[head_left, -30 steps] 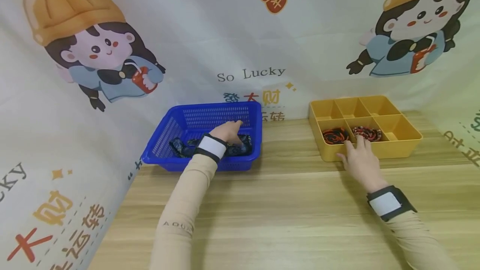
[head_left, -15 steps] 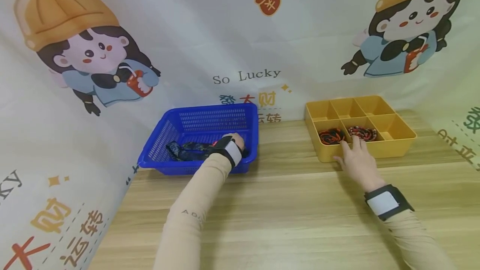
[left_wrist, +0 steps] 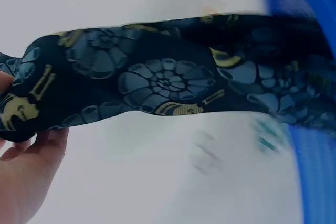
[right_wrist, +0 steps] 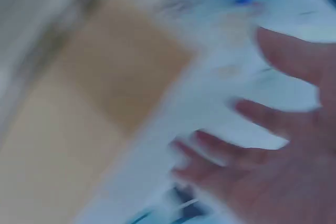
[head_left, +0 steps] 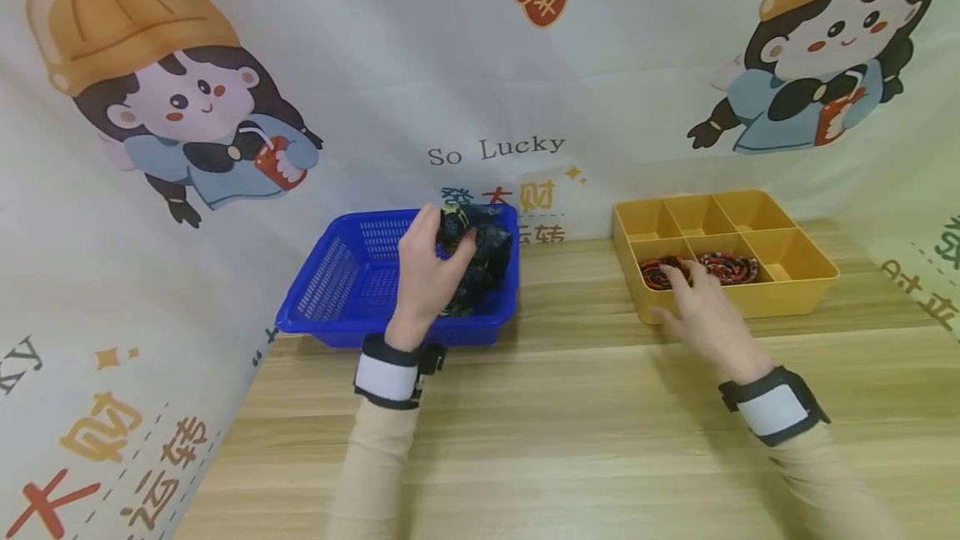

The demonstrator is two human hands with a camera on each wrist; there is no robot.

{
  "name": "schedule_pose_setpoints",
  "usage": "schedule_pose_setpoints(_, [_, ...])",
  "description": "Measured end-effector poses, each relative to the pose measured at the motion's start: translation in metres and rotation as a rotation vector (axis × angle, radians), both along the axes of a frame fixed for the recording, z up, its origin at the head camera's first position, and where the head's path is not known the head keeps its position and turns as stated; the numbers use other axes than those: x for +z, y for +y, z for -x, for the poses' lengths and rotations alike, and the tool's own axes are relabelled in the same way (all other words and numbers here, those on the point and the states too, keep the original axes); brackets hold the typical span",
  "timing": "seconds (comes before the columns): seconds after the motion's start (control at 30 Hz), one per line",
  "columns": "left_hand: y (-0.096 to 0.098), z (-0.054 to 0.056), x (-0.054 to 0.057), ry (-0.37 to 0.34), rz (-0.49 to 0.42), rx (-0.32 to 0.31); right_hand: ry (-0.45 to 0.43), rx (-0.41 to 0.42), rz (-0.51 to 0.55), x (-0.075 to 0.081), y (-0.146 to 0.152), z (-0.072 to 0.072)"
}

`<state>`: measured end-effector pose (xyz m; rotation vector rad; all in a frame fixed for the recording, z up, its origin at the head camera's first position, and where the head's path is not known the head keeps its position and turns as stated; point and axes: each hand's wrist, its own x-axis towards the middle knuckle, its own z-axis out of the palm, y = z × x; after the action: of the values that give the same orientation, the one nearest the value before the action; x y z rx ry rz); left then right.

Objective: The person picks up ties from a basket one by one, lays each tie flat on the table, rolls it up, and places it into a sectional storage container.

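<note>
A dark navy necktie (head_left: 483,261) with grey-blue flowers and gold marks is pinched between the thumb and fingers of my left hand (head_left: 423,273), raised over the blue plastic basket (head_left: 311,294). In the left wrist view the necktie (left_wrist: 168,85) stretches from the fingers to the basket's edge. My right hand (head_left: 708,319), blurred by motion, has spread fingers and nothing in them; it overlaps the front wall of the yellow divided box (head_left: 795,298). Two of the box's front compartments hold coiled cloth: an orange-and-black roll (head_left: 654,275) and a red, black and white roll (head_left: 731,267).
Both containers stand at the back of a wooden table (head_left: 570,423), with bare wood between them. A white printed cloth (head_left: 390,65) hangs behind and along the left side. Wrist straps (head_left: 386,373) are worn on both arms.
My left hand, previously reaching down into the basket, has lifted the necktie up from it. My right hand has shifted slightly left along the yellow box.
</note>
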<state>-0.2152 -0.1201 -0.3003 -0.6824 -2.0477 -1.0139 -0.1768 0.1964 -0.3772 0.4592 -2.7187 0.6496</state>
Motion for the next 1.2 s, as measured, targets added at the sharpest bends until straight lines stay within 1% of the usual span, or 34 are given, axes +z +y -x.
schedule_pose_setpoints(0.03, [0.007,-0.01,0.001,0.053,-0.006,-0.033,0.019,0.081,0.084,0.007,-0.012,-0.006])
schedule_pose_setpoints(0.07, [0.016,-0.02,0.002,0.091,0.0,-0.068,0.041,0.176,0.169,0.014,-0.024,-0.012])
schedule_pose_setpoints(0.1, [0.025,-0.028,0.002,0.114,0.018,-0.096,0.058,0.279,0.26,0.019,-0.037,-0.018])
schedule_pose_setpoints(0.17, [0.042,-0.043,0.0,0.13,0.061,-0.152,0.065,0.437,0.433,0.028,-0.059,-0.032])
schedule_pose_setpoints(0.2, [0.05,-0.049,-0.002,0.123,0.084,-0.187,0.074,0.479,0.507,0.03,-0.067,-0.037])
schedule_pose_setpoints(0.23, [0.056,-0.054,-0.005,0.109,0.11,-0.223,0.102,0.501,0.565,0.031,-0.073,-0.04])
schedule_pose_setpoints(0.3, [0.064,-0.062,-0.012,0.087,0.176,-0.302,0.192,0.495,0.64,0.03,-0.077,-0.042])
schedule_pose_setpoints(0.37, [0.066,-0.065,-0.02,0.09,0.241,-0.371,0.265,0.471,0.703,0.027,-0.072,-0.039])
schedule_pose_setpoints(0.4, [0.066,-0.066,-0.024,0.105,0.285,-0.385,0.295,0.471,0.728,0.025,-0.068,-0.036])
schedule_pose_setpoints(0.43, [0.065,-0.065,-0.029,0.122,0.331,-0.369,0.309,0.498,0.76,0.024,-0.063,-0.034])
schedule_pose_setpoints(0.47, [0.063,-0.063,-0.034,0.138,0.367,-0.338,0.311,0.536,0.789,0.024,-0.058,-0.033])
schedule_pose_setpoints(0.5, [0.061,-0.06,-0.039,0.141,0.39,-0.289,0.304,0.597,0.83,0.024,-0.053,-0.031])
schedule_pose_setpoints(0.53, [0.059,-0.056,-0.044,0.131,0.405,-0.226,0.287,0.667,0.877,0.025,-0.048,-0.031])
schedule_pose_setpoints(0.57, [0.056,-0.052,-0.048,0.105,0.422,-0.157,0.273,0.741,0.92,0.027,-0.043,-0.032])
schedule_pose_setpoints(0.6, [0.053,-0.047,-0.053,0.065,0.435,-0.099,0.252,0.815,0.96,0.03,-0.038,-0.033])
schedule_pose_setpoints(0.63, [0.05,-0.043,-0.057,0.013,0.444,-0.054,0.238,0.87,0.978,0.033,-0.034,-0.034])
schedule_pose_setpoints(0.7, [0.046,-0.036,-0.063,-0.073,0.46,-0.013,0.215,0.979,1.036,0.039,-0.025,-0.037])
schedule_pose_setpoints(0.77, [0.044,-0.033,-0.065,-0.12,0.488,-0.01,0.174,1.07,1.14,0.044,-0.017,-0.038])
schedule_pose_setpoints(0.8, [0.043,-0.033,-0.065,-0.14,0.491,-0.032,0.142,1.112,1.2,0.045,-0.012,-0.038])
schedule_pose_setpoints(0.87, [0.04,-0.035,-0.06,-0.167,0.483,-0.119,0.056,1.203,1.371,0.046,-0.002,-0.037])
schedule_pose_setpoints(0.9, [0.037,-0.038,-0.055,-0.196,0.472,-0.178,0.011,1.243,1.454,0.046,0.002,-0.036])
schedule_pose_setpoints(0.97, [0.031,-0.045,-0.041,-0.269,0.459,-0.317,-0.081,1.267,1.573,0.046,0.012,-0.035])
schedule_pose_setpoints(1.03, [0.024,-0.054,-0.025,-0.381,0.483,-0.454,-0.166,1.256,1.658,0.047,0.019,-0.035])
schedule_pose_setpoints(1.07, [0.021,-0.059,-0.017,-0.445,0.517,-0.5,-0.203,1.247,1.696,0.047,0.022,-0.035])
schedule_pose_setpoints(1.13, [0.014,-0.065,-0.008,-0.55,0.604,-0.56,-0.286,1.208,1.766,0.049,0.029,-0.034])
schedule_pose_setpoints(1.17, [0.011,-0.066,-0.007,-0.594,0.649,-0.568,-0.331,1.174,1.789,0.049,0.034,-0.033])
schedule_pose_setpoints(1.2, [0.008,-0.067,-0.008,-0.628,0.686,-0.569,-0.385,1.132,1.803,0.048,0.039,-0.03])
